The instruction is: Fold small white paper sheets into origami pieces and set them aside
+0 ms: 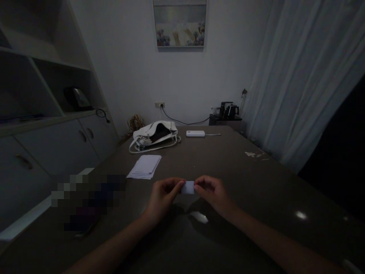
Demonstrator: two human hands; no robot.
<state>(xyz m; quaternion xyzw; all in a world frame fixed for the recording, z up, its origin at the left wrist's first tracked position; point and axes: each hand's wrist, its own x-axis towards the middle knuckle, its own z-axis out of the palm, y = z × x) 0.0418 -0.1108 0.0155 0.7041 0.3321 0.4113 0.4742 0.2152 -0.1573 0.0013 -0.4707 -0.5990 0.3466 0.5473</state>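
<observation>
Between my two hands is a small white piece of paper [188,187], raised a little over the dark table [228,163]. The thumb and fingers of my left hand [164,194] pinch its left edge. At its right edge, my right hand [213,192] grips it in the same way. Whether the paper is folded, I cannot tell. To the left, beyond my left hand, lies a loose stack of white paper sheets [145,166].
A white handbag [155,135] lies at the table's far side, beside a white device [195,133] with a short cable. Paper scraps [254,154] are on the right. A blurred-out patch [91,201] covers something at left. A pale curtain [279,76] hangs right.
</observation>
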